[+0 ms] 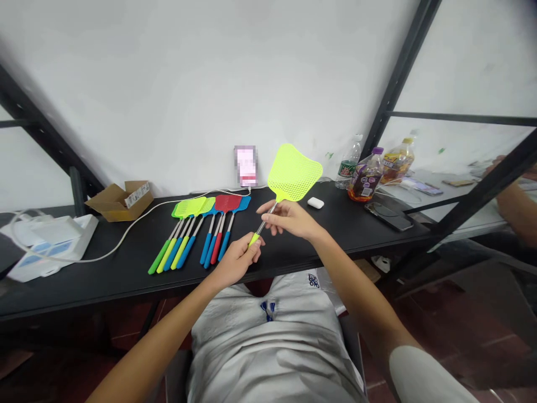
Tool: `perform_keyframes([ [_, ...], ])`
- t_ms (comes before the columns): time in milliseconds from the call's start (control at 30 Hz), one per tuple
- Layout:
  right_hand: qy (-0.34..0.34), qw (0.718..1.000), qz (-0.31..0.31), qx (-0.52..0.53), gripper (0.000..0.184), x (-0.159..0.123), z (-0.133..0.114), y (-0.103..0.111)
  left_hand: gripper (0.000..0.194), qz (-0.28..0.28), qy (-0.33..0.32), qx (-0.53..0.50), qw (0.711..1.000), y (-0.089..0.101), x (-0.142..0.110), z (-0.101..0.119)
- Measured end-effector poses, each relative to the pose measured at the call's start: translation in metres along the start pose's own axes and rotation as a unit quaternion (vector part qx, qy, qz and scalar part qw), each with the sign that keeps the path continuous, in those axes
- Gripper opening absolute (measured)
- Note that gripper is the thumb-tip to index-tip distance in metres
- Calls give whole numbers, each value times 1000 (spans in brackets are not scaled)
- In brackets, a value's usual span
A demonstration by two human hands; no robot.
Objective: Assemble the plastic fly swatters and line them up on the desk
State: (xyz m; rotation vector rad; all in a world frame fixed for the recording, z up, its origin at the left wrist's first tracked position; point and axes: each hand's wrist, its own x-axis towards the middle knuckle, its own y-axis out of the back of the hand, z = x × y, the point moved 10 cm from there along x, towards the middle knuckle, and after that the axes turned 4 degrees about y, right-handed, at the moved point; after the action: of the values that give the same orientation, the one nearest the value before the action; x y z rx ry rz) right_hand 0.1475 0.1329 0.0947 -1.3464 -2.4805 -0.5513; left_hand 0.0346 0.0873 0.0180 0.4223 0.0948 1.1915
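A yellow-green fly swatter [294, 173] is held up over the black desk, tilted with its mesh head away from me. My left hand [239, 257] is closed around its yellow-green handle. Higher up, my right hand [289, 217] pinches the metal rod just below the head. To the left on the desk lie several more fly swatters in two fanned groups. One group has green, yellow and blue handles [166, 254]; the other has blue handles and one red handle [216, 246], under a red mesh head [227, 202].
A phone [246, 166] leans on the wall with a white cable attached. An open cardboard box [119, 202] and a white power strip [54, 246] stand left. Rightward are a white earbud case [315, 202], two bottles [367, 174], another phone [389, 216] and a black metal frame [398, 73].
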Motion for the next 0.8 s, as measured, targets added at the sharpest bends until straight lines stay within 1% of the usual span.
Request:
perform_keyframes([
  [33,-3,1000,-30,-5,33,0,2,-9,34,1,-1,4,1000,0,0,0],
  [100,-3,998,-55,-20,35,0,2,-16,35,1,0,9,1000,0,-1,0],
  [333,11,997,-38,-69,44,-2,-10,-5,36,-1,4,24,1000,1,-2,2],
  [633,12,998,-4,-62,49,-1,-11,2,33,3,4,19,1000,-1,-2,5],
  [800,15,999,-9,-49,47,-1,-10,2,34,8,-10,29,999,1,-2,10],
])
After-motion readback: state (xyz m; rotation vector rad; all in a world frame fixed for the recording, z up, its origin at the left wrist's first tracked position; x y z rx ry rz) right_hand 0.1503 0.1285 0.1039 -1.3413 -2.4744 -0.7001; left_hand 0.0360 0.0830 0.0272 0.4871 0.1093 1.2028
